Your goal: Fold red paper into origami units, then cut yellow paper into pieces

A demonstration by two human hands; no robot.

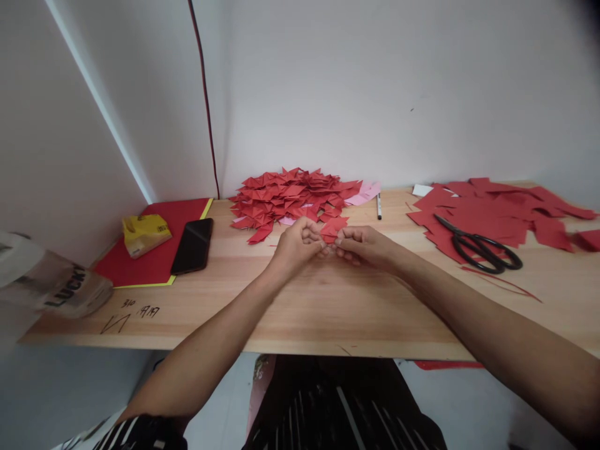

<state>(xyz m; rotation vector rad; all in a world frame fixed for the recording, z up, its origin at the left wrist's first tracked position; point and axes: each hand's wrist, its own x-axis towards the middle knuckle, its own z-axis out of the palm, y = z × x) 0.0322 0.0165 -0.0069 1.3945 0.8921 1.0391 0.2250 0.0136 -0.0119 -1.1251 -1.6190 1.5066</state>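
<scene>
A: Far left of the heap of folded red paper (293,197), there's a container marked LUCKY (70,284)!

B: Closer to the heap, still on its left, a yellow packet (145,234) sits on a red sheet (182,211), and a black phone (192,245) overlaps that sheet's right side.

A: Now, on the heap's near side, the left hand (300,244), fingers drawn into a narrow pinch on the small red piece (332,229).

B: And that piece is just in front of the heap, its other side pinched tight by the right hand (360,242)!

A: Just right of the heap, a pen (379,206).

B: Well right of it, cut red paper (492,212), black scissors (459,232) lying across its near edge!
</scene>
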